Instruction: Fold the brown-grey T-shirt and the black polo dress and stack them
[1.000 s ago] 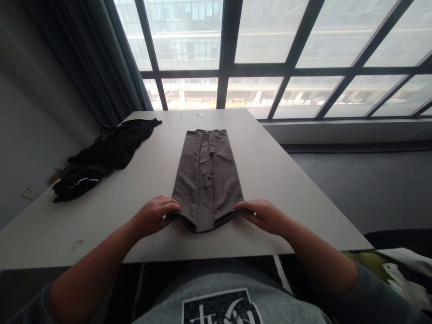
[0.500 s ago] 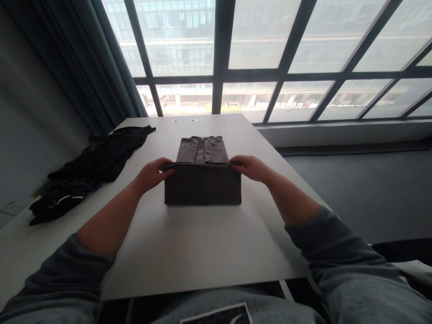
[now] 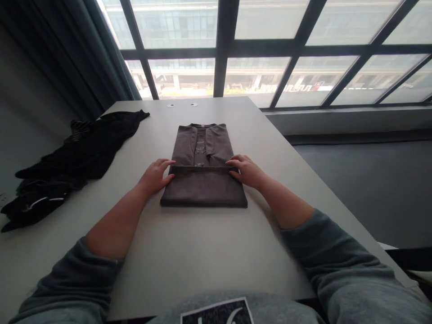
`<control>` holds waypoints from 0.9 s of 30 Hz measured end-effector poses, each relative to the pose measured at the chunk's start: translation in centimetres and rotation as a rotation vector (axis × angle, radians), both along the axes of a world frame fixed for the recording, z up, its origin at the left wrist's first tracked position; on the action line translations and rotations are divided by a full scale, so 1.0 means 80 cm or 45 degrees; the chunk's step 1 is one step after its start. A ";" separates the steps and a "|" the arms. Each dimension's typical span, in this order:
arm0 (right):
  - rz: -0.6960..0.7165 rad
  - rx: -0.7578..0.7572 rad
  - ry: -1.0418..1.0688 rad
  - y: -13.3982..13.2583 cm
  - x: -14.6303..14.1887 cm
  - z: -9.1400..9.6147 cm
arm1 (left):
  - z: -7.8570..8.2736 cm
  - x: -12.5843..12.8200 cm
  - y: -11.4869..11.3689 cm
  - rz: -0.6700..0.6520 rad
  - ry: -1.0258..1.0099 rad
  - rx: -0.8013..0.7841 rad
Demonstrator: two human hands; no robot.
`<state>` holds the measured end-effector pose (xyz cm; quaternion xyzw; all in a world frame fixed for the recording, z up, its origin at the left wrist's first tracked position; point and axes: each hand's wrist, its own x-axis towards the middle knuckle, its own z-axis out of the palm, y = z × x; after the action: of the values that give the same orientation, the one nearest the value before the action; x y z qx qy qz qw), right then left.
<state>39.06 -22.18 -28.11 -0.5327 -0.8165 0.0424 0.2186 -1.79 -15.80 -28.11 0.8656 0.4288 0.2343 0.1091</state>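
Note:
A grey shirt (image 3: 203, 191) lies folded lengthwise on the white table (image 3: 189, 252), with its near end doubled back over the middle. The collar end with its printed pattern (image 3: 200, 148) still shows beyond the fold. My left hand (image 3: 155, 176) grips the left corner of the folded-over hem, which sits between thumb and fingers. At the right corner of that hem, my right hand (image 3: 245, 171) holds it in the same way. Both hands rest low on the cloth. My grey sleeves are pushed up my forearms.
A heap of black clothes (image 3: 70, 157) lies along the table's left side. Two small round white caps (image 3: 182, 105) sit near the far edge. Behind the table are large windows (image 3: 256, 54) and a dark curtain (image 3: 50, 54); grey floor lies to the right.
My hands lifted the near hem of the long grey shirt, carried it away from me and laid it down over the middle. The shirt now lies about half as long.

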 end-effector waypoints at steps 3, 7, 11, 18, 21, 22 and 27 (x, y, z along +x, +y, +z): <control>0.056 0.125 -0.039 -0.016 -0.026 0.009 | 0.015 0.019 -0.020 -0.210 0.137 0.085; 0.120 0.030 -0.207 -0.043 -0.075 0.003 | 0.014 0.050 -0.047 -0.426 0.310 0.043; 0.116 -0.239 -0.359 -0.057 -0.102 -0.010 | -0.005 0.061 -0.064 -0.448 0.498 -0.078; 0.198 -0.375 -0.374 -0.062 -0.095 -0.015 | -0.012 0.050 -0.088 -0.395 0.588 -0.115; 0.221 -0.365 -0.365 -0.063 -0.095 -0.016 | -0.021 0.049 -0.098 -0.308 0.554 -0.117; 0.227 -0.359 -0.363 -0.064 -0.095 -0.017 | -0.025 0.049 -0.100 -0.247 0.529 -0.115; 0.176 -0.311 -0.319 -0.062 -0.087 -0.015 | -0.038 0.052 -0.087 0.214 0.429 -0.134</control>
<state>32.08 -27.15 -29.33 -0.4991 -0.8607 0.0892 0.0455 2.37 -22.73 -31.15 0.8468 0.5235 0.0715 0.0610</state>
